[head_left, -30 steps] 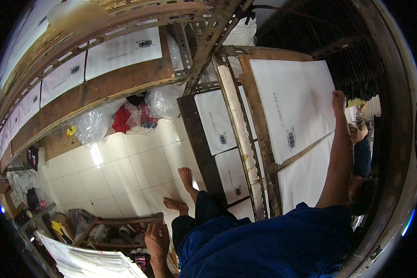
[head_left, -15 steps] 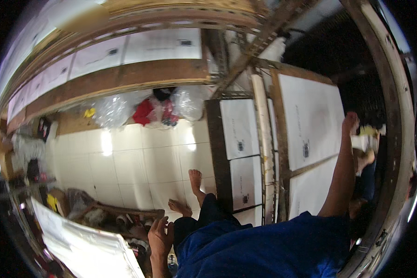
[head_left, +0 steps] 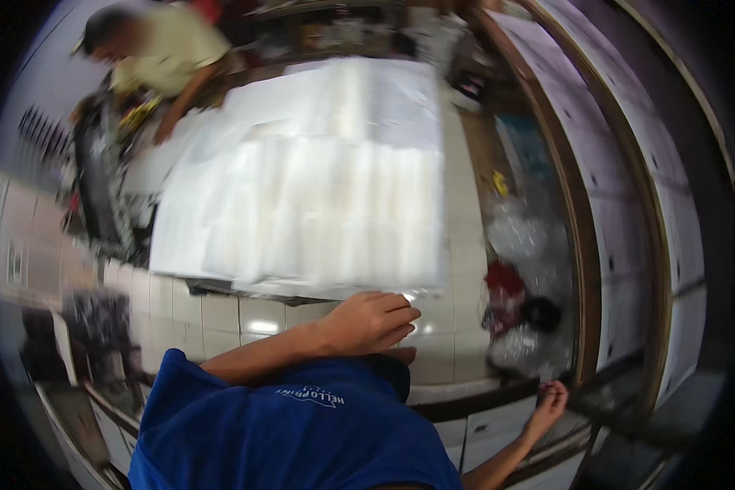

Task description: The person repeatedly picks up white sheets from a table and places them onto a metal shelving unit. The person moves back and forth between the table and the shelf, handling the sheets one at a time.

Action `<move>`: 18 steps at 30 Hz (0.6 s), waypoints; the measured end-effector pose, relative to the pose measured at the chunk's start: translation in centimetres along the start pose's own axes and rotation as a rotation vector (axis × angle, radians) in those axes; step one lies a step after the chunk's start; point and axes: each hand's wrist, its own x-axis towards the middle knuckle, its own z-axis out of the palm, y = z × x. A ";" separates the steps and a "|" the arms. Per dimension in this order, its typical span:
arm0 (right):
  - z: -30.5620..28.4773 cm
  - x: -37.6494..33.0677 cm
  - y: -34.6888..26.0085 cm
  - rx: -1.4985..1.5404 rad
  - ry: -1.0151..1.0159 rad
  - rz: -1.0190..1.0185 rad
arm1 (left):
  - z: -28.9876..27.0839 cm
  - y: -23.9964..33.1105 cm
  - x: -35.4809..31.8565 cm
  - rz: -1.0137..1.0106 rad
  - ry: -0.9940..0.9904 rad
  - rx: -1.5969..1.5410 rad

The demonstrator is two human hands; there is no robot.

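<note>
in the blurred head view, a pale tiled floor (head_left: pixel 457 269) ran between a wide stack of white sheets (head_left: pixel 318 196) at the centre and long wooden-framed panels (head_left: pixel 621 196) curving down the right, with clear plastic bags (head_left: pixel 518 237) on the tiles and another person (head_left: pixel 159 49) bent over at the far left. the stack looked glossy and ridged, its near edge hanging over the tiles. the left hand (head_left: pixel 371 322) lay flat, fingers loosely extended, gripping nothing, fingertips at that near edge, while the right hand (head_left: pixel 547 404) rested open on a dark wooden rail (head_left: pixel 498 400) nearby.
</note>
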 end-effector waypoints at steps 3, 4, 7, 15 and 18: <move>8.6 0.7 2.9 0.083 -0.198 -0.015 | -6.3 -2.5 -4.4 -0.101 0.377 0.072; 11.5 0.9 3.4 0.077 -0.237 0.060 | -8.4 -3.6 -6.1 -0.179 0.471 0.088; 18.9 0.4 6.4 0.163 -0.353 0.149 | -12.7 -5.7 -11.7 -0.416 0.715 0.134; 28.5 -6.1 6.3 0.124 -0.446 0.586 | -18.2 -19.7 -23.3 -0.711 0.774 0.586; 28.4 -7.0 4.6 0.086 -0.431 0.538 | -19.0 -24.1 -24.0 -0.727 0.527 0.613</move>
